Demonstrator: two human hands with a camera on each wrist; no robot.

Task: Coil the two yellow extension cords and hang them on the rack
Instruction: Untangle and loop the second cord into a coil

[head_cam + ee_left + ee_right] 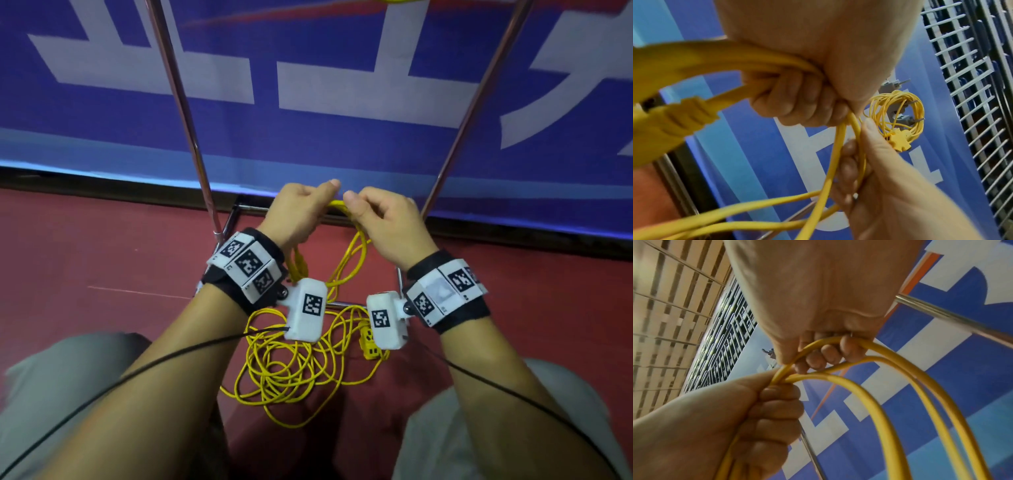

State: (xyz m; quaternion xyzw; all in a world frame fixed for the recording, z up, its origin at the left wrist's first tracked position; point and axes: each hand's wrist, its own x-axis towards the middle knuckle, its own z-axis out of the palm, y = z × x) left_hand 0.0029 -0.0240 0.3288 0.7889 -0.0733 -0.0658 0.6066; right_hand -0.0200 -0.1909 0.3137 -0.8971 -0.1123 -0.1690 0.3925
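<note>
With both fists closed on the yellow extension cord [346, 270], the left hand [297, 212] should pin the gathered loops while the right hand [387, 226] feeds even, untwisted turns.

In the head view the left hand [297, 213] and right hand [387, 222] hide the stretch of yellow cord [337, 205] they grip, and the wrist cameras cover part of the loose tangle [291, 370] and its socket block [371, 346] on the floor. The rack poles [178, 102] are cut off by the top edge. In the left wrist view the near plug [674, 120] is blurred, and the coil hung [898, 113] behind is too small to show how it hangs.
</note>
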